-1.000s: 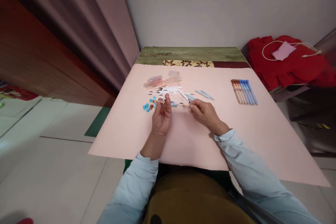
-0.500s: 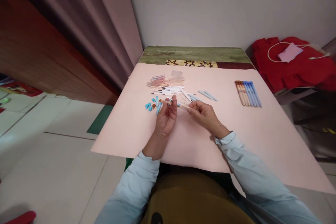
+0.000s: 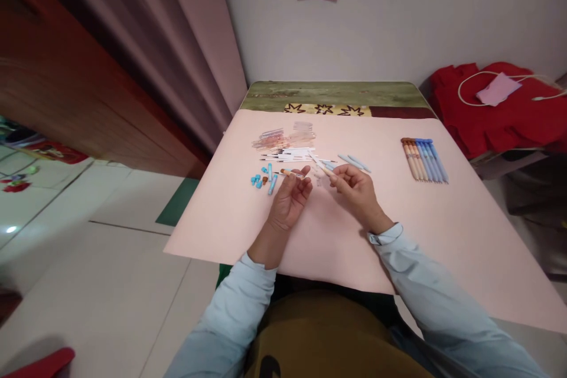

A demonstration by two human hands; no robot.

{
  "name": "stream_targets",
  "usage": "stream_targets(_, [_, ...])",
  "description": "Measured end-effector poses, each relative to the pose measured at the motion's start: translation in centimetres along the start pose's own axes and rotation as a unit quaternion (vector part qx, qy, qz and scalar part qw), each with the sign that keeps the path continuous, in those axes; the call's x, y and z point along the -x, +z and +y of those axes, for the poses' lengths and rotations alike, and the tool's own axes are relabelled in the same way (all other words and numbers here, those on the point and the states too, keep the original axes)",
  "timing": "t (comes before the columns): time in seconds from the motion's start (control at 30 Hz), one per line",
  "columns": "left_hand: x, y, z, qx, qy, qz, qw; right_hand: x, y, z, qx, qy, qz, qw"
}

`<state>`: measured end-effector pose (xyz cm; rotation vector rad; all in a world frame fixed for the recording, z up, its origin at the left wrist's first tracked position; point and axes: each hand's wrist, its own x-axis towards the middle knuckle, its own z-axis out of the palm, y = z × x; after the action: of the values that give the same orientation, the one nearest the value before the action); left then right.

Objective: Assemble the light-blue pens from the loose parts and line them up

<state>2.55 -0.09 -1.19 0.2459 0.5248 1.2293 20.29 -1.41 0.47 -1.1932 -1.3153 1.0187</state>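
My left hand, palm up, pinches a brown-and-orange pen part between thumb and fingers; a thin dark tip, perhaps a refill's, shows at its left end. In my right hand is a cream pen barrel, its narrow end pointing up and left, apart from the left hand's part. Beyond the hands lie several white pen refills with dark tips. Left of my left hand are small blue caps, a brown cap and two blue tubes.
Clear and pinkish plastic pieces lie behind the refills. Light blue pen barrels rest beyond my right hand. A row of brown-topped and blue-topped pens lies at the right on the pink sheet. Red cloth with a cable is beside the table.
The hands have moved apart; the cream barrel in my right hand has drawn away from my left hand and tilted more steeply. The whole view has shifted slightly.
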Motion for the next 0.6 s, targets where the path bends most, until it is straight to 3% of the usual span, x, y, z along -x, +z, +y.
stream_targets(0.2, [-0.2,-0.1,-0.3,0.001,0.009,0.038,0.999,1.3,0.0,-0.8,0.177,-0.108,-0.006,0.978])
stream_targets(0.6, [-0.3,0.4,-0.9,-0.066,0.044,0.014,0.997,1.4,0.6,-0.7,0.288,-0.156,0.043,0.944])
